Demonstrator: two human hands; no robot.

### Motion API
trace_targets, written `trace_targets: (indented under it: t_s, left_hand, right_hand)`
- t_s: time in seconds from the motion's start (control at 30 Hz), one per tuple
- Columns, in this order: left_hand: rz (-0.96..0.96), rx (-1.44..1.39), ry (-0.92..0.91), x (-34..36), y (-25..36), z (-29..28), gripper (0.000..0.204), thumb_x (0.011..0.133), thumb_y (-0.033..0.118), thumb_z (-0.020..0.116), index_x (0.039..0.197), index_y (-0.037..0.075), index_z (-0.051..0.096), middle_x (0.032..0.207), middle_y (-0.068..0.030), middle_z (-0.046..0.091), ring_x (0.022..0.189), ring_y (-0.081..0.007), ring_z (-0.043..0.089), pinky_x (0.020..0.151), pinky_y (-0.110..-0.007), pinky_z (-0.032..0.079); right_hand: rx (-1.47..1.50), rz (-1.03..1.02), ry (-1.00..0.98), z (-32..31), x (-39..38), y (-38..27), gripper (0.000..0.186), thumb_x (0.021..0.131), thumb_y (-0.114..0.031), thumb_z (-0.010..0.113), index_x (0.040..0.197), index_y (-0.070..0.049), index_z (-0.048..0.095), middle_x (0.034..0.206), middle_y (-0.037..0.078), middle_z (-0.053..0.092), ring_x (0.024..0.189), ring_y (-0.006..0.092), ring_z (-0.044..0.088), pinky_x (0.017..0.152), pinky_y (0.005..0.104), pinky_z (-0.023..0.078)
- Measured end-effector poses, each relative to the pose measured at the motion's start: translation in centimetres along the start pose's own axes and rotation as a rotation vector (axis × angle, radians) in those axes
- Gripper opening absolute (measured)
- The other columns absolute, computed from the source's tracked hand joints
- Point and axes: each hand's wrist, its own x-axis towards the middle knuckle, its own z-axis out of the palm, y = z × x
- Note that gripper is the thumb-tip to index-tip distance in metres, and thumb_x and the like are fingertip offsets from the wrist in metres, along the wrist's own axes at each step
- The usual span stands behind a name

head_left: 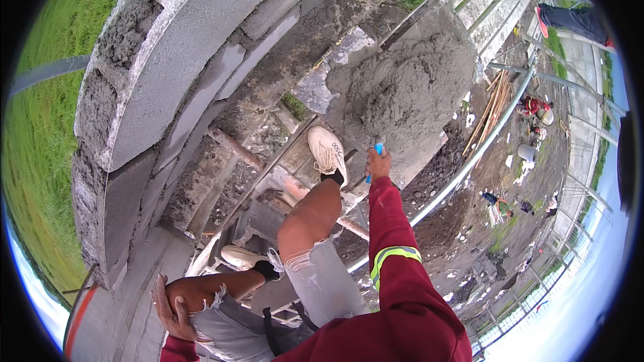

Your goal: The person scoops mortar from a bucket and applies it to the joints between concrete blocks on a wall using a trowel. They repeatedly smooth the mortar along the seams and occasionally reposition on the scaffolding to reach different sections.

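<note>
My right hand (378, 164) is closed around the blue handle of a trowel (379, 148) at the near edge of a heap of wet grey mortar (416, 80). The trowel's blade is mostly hidden, apparently in the mortar. Under the heap lies a flat board (456, 23), partly smeared with mortar. My left hand (173, 310) rests against my bent left knee (201, 293), its fingers stretched out and holding nothing. To the left runs a grey block wall (194, 60) with rough mortar (127, 30) along its top.
I am on scaffold planks (295, 161), one shoe (327, 149) beside the mortar. A metal pipe (463, 174) curves past on the right, with a drop to muddy ground. Workers (534, 106) are down there; another person (570, 19) stands at the far right.
</note>
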Motion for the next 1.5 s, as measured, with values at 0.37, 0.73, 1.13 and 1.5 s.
trace_targets:
  t_s: [0.37,0.73,1.13,1.5]
  left_hand:
    - [-0.465,0.043,0.025,-3.2,-3.6,-1.8,0.075,0.094,0.047,0.066,0.16,0.016,0.045,0.158,-0.0171,0.052,0.146,-0.0393,0.048,0.13,-0.06,0.016]
    - [-0.702,-0.271,0.169,-16.2,-1.5,-1.9,0.07,0.092,0.04,0.062,0.155,0.012,0.05,0.153,-0.0162,0.057,0.145,-0.0383,0.05,0.126,-0.067,0.019]
    - [-0.953,-0.607,0.289,-24.6,1.0,1.4,0.077,0.092,0.041,0.065,0.158,0.008,0.045,0.153,-0.0136,0.055,0.145,-0.038,0.05,0.125,-0.07,0.017]
    - [-1.054,-0.699,0.337,-26.4,-1.0,1.1,0.077,0.089,0.036,0.068,0.156,0.007,0.046,0.151,-0.0122,0.055,0.148,-0.0342,0.044,0.126,-0.07,0.015]
  right_hand:
    - [-0.614,-0.391,-0.195,-11.2,-22.0,-24.8,0.019,0.089,-0.008,0.07,0.1,-0.013,0.054,0.066,-0.007,0.041,0.051,0.0056,0.038,0.042,0.0263,0.029]
    - [-1.722,-0.677,-0.957,6.2,-42.2,-44.9,0.038,0.094,-0.029,0.072,0.118,-0.007,0.053,0.104,0.012,0.053,0.092,0.0255,0.051,0.081,0.0394,0.043]
    - [-1.851,-0.036,-1.613,42.8,-74.5,-18.2,0.02,0.103,-0.029,0.067,0.104,-0.012,0.056,0.074,-0.002,0.054,0.05,0.0072,0.048,0.041,0.0267,0.037]
    - [-1.765,0.862,-1.481,66.9,-88.2,8.2,0.04,0.111,-0.035,0.057,0.123,0.003,0.055,0.075,0.0,0.056,0.05,0.0063,0.051,0.041,0.0217,0.046]
